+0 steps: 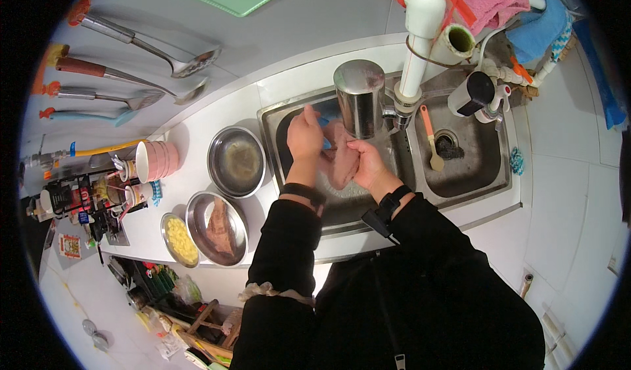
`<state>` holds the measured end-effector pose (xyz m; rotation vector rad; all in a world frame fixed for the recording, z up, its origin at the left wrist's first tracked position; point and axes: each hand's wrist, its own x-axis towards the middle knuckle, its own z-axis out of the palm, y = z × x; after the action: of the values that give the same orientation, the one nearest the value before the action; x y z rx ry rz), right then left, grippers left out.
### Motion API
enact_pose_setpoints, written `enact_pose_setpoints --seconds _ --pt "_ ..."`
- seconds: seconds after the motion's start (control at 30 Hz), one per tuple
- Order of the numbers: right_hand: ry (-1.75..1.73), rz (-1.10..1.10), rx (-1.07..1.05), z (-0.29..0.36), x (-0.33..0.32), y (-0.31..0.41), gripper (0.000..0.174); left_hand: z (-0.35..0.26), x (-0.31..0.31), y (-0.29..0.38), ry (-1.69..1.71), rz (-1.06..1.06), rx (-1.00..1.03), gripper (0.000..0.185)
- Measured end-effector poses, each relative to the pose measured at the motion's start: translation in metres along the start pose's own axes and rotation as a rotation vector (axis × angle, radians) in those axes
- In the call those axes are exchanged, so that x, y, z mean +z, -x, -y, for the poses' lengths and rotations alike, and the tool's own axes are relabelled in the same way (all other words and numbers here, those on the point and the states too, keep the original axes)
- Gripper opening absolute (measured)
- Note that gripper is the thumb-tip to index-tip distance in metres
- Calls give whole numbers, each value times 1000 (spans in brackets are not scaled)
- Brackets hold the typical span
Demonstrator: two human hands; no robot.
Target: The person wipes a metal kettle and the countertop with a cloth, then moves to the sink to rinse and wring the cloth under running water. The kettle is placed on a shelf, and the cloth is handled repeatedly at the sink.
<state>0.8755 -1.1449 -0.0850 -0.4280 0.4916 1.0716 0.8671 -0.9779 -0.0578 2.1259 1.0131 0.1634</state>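
Note:
Over the left basin of the steel sink [345, 222], my right hand [370, 165] grips a piece of raw pink meat [342, 170] by its right edge. My left hand [304, 135] is closed around a blue item [326, 144], mostly hidden by the fingers, at the meat's left side. What this item is cannot be made out. A shiny metal cylinder [360, 98] on the tap stands just beyond the meat and covers part of it. Water appears to wet the basin floor below.
Left of the sink stand a steel bowl [236, 162], another with raw meat [220, 229], and a smaller one of yellow pieces [181, 239]. A brush [430, 140] lies in the right basin. A white pipe [413, 66] rises behind. Utensils hang by pink cups [157, 161].

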Motion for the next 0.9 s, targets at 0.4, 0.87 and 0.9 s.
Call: enact_pose_setpoints --seconds 0.4,0.87,0.9 --pt "-123 107 -6 -9 -12 7 43 -3 1 8 -192 -65 -89 54" --pt "-119 116 6 -7 -17 3 40 -5 6 15 -233 -185 -20 53" --pt "-106 98 -1 -7 -18 3 43 -4 6 15 -228 -190 -17 52"
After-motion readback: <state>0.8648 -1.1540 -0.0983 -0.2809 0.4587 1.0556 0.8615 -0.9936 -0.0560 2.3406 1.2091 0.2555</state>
